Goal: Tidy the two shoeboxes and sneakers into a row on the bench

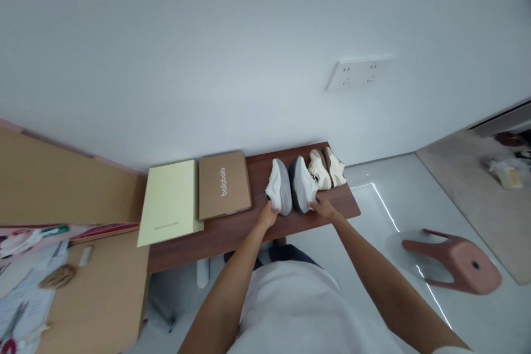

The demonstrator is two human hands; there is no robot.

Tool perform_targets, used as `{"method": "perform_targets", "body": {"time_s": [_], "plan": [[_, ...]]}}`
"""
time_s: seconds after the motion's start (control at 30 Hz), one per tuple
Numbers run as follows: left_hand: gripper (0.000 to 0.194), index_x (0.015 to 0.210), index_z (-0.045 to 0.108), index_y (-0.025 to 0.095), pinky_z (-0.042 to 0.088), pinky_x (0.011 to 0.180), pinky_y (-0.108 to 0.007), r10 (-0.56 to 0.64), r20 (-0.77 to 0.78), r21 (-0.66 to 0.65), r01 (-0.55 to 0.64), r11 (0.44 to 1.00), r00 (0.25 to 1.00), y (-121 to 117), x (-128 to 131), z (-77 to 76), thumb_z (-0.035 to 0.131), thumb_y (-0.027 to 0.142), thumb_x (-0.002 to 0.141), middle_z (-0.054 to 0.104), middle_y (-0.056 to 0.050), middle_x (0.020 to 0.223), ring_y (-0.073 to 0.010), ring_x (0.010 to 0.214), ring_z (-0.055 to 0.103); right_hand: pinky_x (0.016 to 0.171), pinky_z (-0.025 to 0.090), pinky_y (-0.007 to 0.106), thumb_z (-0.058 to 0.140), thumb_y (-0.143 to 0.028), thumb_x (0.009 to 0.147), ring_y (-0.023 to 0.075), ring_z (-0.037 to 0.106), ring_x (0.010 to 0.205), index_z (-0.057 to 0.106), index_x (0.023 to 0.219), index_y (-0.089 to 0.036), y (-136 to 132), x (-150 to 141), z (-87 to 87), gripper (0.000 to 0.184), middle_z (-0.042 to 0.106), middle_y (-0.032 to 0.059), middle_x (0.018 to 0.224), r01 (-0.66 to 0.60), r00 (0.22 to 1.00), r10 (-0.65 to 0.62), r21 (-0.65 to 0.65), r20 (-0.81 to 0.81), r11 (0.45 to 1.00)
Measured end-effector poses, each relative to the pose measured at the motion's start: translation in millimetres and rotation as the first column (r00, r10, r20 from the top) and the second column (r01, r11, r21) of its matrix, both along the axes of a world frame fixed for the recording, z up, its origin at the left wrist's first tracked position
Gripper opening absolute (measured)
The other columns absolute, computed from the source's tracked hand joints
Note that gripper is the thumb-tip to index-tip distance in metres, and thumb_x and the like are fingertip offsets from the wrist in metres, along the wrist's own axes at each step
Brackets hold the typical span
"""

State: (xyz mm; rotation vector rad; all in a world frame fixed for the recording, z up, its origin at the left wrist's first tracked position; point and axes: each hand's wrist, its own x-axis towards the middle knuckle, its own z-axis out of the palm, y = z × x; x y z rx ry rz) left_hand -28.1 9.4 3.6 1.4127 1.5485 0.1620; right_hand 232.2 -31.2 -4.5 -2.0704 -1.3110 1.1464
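Observation:
Two white-and-grey sneakers lie on their sides on the dark wooden table, soles facing each other. My left hand (269,213) is closed on the heel end of the left sneaker (279,185). The heel end of the right sneaker (304,183) is gripped by my right hand (322,207). Just right of it lies a pair of cream-and-brown sneakers, a nearer cream sneaker (319,170) and a farther cream sneaker (336,168). Fingertips of both hands are partly hidden behind the shoes.
A brown shoebox (222,188) and a pale yellow box (169,199) sit on the left part of the wooden table (182,254). Behind is a white wall with a socket plate (359,73). A pink stool (473,265) stands right. A cluttered tan desk (99,287) adjoins at left.

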Motion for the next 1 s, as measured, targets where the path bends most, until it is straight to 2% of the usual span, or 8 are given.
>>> {"method": "perform_targets", "body": {"time_s": [0.1, 0.2, 0.37, 0.5, 0.63, 0.83, 1.0], "plan": [[0.039, 0.126, 0.06, 0.014, 0.044, 0.104, -0.036, -0.02, -0.007, 0.036, 0.02, 0.999, 1.0, -2, -3, 1.1, 0.064, 0.023, 0.089, 0.066, -0.016, 0.132, -0.027, 0.123, 0.061, 0.088, 0.054, 0.04, 0.062, -0.033, 0.081, 0.0273, 0.068, 0.094, 0.068, 0.104, -0.014, 1, 0, 3.3, 0.03, 0.075, 0.0092, 0.1, -0.074, 0.997, 0.074, 0.064, -0.002, 0.995], [0.035, 0.125, 0.059, 0.015, 0.045, 0.101, -0.035, -0.049, -0.016, 0.106, 0.05, 0.993, 0.999, -7, -8, 5.5, 0.06, 0.023, 0.091, 0.068, -0.015, 0.128, -0.0248, 0.118, 0.064, 0.09, 0.053, 0.04, 0.061, -0.033, 0.083, 0.0269, 0.068, 0.095, 0.067, 0.102, -0.016, 2, -4, 8.9, 0.027, 0.075, 0.0092, 0.099, -0.124, 0.991, 0.118, 0.109, 0.063, 0.986], [0.037, 0.128, 0.058, 0.014, 0.044, 0.102, -0.035, -0.097, -0.136, 0.224, 0.126, 0.966, 0.986, -7, -7, 25.3, 0.057, 0.023, 0.093, 0.067, -0.017, 0.127, -0.0257, 0.122, 0.061, 0.093, 0.051, 0.036, 0.06, -0.031, 0.089, 0.0272, 0.068, 0.105, 0.066, 0.113, -0.016, 8, -19, 26.2, 0.03, 0.074, 0.0127, 0.109, -0.198, 0.956, 0.158, 0.148, 0.247, 0.969], [0.038, 0.131, 0.056, 0.015, 0.044, 0.101, -0.037, -0.155, -0.294, 0.247, 0.231, 0.941, 0.943, 5, 3, 47.8, 0.054, 0.026, 0.095, 0.067, -0.018, 0.125, -0.0285, 0.124, 0.059, 0.093, 0.049, 0.033, 0.059, -0.034, 0.093, 0.028, 0.067, 0.11, 0.063, 0.126, -0.013, 22, -34, 45.4, 0.04, 0.073, 0.0156, 0.111, -0.293, 0.885, 0.248, 0.057, 0.395, 0.955], [0.034, 0.127, 0.058, 0.017, 0.045, 0.1, -0.04, -0.165, -0.442, 0.218, 0.283, 0.934, 0.882, 20, 17, 62.8, 0.054, 0.024, 0.094, 0.067, -0.018, 0.12, -0.0308, 0.126, 0.057, 0.089, 0.049, 0.032, 0.058, -0.034, 0.094, 0.0283, 0.066, 0.11, 0.061, 0.13, -0.016, 40, -52, 63.5, 0.04, 0.071, 0.0162, 0.113, -0.356, 0.806, 0.339, -0.059, 0.485, 0.933], [0.036, 0.128, 0.056, 0.014, 0.043, 0.102, -0.047, -0.158, -0.526, 0.181, 0.292, 0.939, 0.836, 36, 33, 68.6, 0.053, 0.018, 0.093, 0.067, -0.02, 0.121, -0.0329, 0.128, 0.054, 0.087, 0.049, 0.031, 0.055, -0.028, 0.096, 0.0275, 0.063, 0.113, 0.063, 0.123, -0.017, 63, -75, 78.6, 0.03, 0.072, 0.0152, 0.108, -0.416, 0.731, 0.41, -0.119, 0.546, 0.901], [0.036, 0.124, 0.059, 0.013, 0.044, 0.1, -0.048, -0.141, -0.561, 0.192, 0.294, 0.936, 0.816, 42, 37, 67.0, 0.038, 0.008, 0.095, 0.068, -0.021, 0.12, -0.0317, 0.125, 0.057, 0.086, 0.05, 0.031, 0.053, -0.025, 0.098, 0.0264, 0.064, 0.113, 0.063, 0.117, -0.016, 74, -87, 78.8, 0.024, 0.072, 0.0157, 0.108, -0.426, 0.713, 0.434, -0.152, 0.551, 0.892]]}}
